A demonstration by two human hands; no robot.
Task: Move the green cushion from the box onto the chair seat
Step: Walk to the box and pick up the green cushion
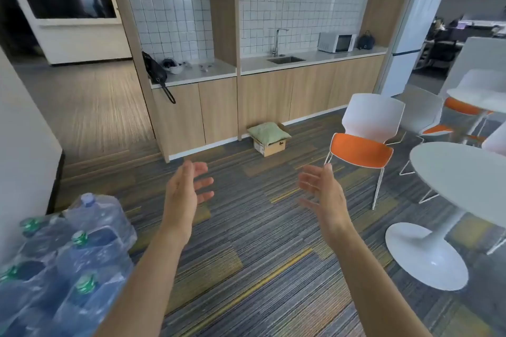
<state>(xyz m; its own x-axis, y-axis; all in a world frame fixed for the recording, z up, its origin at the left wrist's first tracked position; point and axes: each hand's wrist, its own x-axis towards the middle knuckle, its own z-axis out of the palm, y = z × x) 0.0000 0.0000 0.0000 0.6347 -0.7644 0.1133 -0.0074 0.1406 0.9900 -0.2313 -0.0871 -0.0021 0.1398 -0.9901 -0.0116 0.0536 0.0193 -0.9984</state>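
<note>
A pale green cushion (pixel 268 131) lies on top of a small cardboard box (pixel 271 147) on the carpet, against the wooden kitchen cabinets. To its right stands a chair (pixel 367 131) with a white back and a bare orange seat (pixel 361 152). My left hand (pixel 186 189) and my right hand (pixel 324 194) are raised in front of me, palms facing each other, fingers spread, both holding nothing. The two hands are well short of the box and the chair.
A wrapped pack of large water bottles (pixel 63 262) stands at the lower left. A round white pedestal table (pixel 462 178) is at the right, with more white and orange chairs (pixel 427 117) behind it. The cabinets and counter with a sink (pixel 286 59) run along the back.
</note>
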